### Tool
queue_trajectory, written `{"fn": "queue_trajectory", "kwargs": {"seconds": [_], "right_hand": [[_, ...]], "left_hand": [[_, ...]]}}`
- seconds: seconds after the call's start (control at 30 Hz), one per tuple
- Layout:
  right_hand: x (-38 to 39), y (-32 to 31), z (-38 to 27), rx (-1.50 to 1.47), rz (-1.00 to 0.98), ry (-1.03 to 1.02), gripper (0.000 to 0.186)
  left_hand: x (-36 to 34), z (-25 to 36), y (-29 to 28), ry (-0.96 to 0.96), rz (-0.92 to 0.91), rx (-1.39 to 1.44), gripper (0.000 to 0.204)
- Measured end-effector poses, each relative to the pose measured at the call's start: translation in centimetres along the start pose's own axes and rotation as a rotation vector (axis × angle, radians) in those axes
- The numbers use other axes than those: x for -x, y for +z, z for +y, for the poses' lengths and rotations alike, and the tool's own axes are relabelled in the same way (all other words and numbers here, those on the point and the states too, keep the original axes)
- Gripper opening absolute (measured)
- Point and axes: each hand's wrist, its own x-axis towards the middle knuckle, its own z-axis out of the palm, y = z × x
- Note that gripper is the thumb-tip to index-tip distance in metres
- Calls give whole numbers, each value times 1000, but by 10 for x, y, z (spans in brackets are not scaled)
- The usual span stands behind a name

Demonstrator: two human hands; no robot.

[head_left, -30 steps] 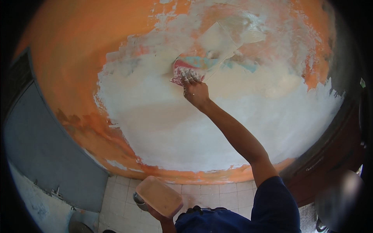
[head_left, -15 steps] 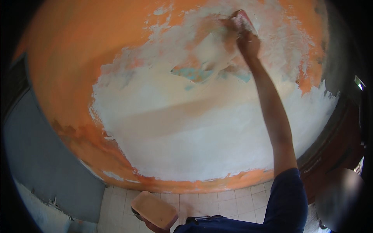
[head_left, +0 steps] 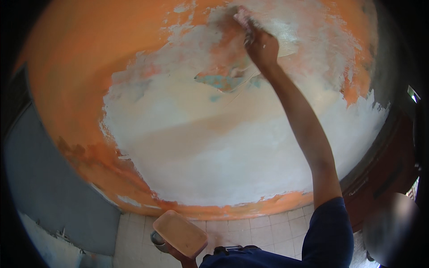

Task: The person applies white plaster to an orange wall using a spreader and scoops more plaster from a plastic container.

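High on the wall, my right hand [head_left: 263, 47] is closed around a pinkish flat putty spreader [head_left: 243, 17] smeared with white. The spreader is at the wall, over a patch of thin filler. Below it the white filler [head_left: 214, 156] covers a broad area of the orange wall [head_left: 89, 89], with a bluish bare spot near its upper middle. Low in the picture, my left hand [head_left: 181, 257] holds a tan rectangular tub with rounded corners [head_left: 180, 233] from beneath; most of its fingers are hidden under the tub.
A round grey bucket [head_left: 158, 241] stands on the pale tiled floor [head_left: 237, 228], partly behind the tub. A grey panel [head_left: 67, 187] borders the wall at left. Dark reddish-brown surface [head_left: 384, 165] lies at right, with a blurred rounded shape [head_left: 393, 228] below it.
My right hand has swept the spreader to the left across the upper wall. The tub has shifted slightly up and right, bringing part of my left hand and more of the bucket into view.
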Motion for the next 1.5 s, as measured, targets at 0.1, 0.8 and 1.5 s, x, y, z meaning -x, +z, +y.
{"fn": "queue_trajectory", "kwargs": {"seconds": [0.1, 0.8, 1.5], "right_hand": [[8, 35, 22, 136, -202, 7, 35], [7, 11, 12, 42, -188, 54, 34], [-42, 11, 93, 196, 124, -77, 30]], "left_hand": [[16, 15, 47, 16, -5, 34, 55], [19, 16, 47, 22, -71, 61, 57], [6, 43, 66, -139, 309, 572, 66]]}}
